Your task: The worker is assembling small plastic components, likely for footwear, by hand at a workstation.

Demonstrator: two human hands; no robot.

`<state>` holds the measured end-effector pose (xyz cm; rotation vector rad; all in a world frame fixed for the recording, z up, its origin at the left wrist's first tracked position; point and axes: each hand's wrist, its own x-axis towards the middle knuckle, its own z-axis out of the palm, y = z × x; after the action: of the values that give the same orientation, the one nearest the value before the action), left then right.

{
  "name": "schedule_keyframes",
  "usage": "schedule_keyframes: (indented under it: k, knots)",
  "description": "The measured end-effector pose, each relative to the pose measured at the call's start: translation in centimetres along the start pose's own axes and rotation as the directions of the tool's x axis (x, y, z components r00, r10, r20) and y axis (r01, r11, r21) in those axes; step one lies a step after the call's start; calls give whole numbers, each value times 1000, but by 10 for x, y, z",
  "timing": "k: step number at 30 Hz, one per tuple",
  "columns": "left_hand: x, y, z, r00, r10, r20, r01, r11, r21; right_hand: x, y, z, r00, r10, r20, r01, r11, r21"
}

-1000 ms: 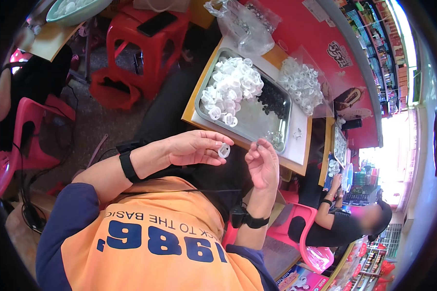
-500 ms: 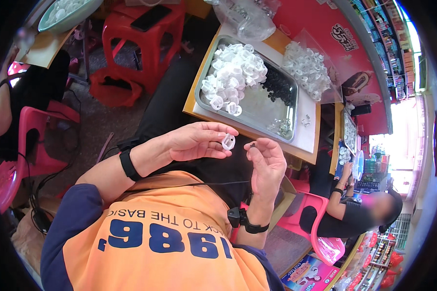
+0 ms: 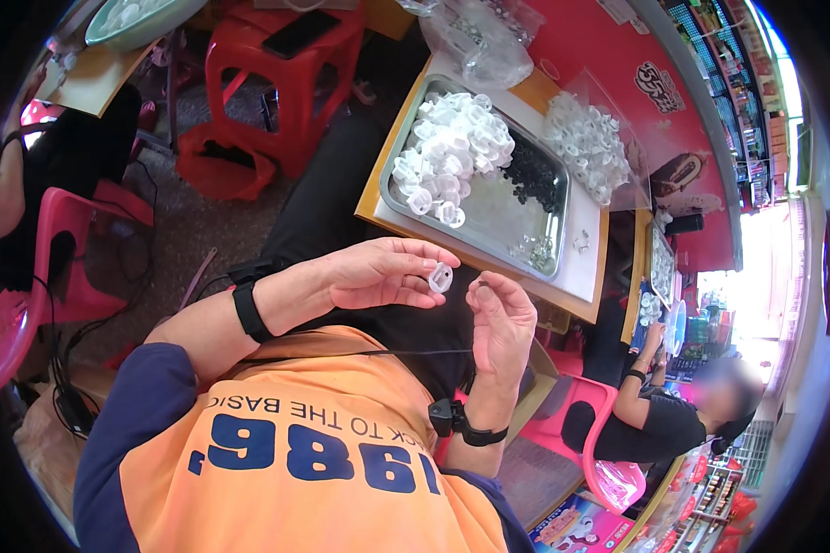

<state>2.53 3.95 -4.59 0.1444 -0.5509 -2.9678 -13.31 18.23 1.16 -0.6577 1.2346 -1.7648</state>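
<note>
So we've got the little white plastic ring [image 3: 441, 276] pinched at the tips of our left hand [image 3: 378, 274], held up over our lap just short of the metal tray [image 3: 526, 157]. Our right hand [image 3: 503, 323] sits just beside it, to its right, thumb and forefinger closed together on something too tiny to make out.

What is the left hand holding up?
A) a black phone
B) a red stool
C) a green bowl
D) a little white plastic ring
D: the left hand pinches a small white plastic ring at its fingertips, just like the white pieces piled in the metal tray on the table.
</note>
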Motion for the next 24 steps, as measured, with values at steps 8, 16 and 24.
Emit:
schedule_keyframes:
  k: [8, 16, 24]
  knots:
    - [0, 1, 0, 1000, -11, 7, 11, 1000, 5, 7, 5, -6, 999, 54, 7, -54, 998, 11]
    - [1, 0, -1, 1000, -11, 1, 11, 1000, 7, 5, 3, 0, 992, 124, 26, -122, 990, -68]
    - [2, -4, -11, 999, -49, 23, 48, 998, 49, 5, -12, 26, 980, -115, 165, 191, 792, -580]
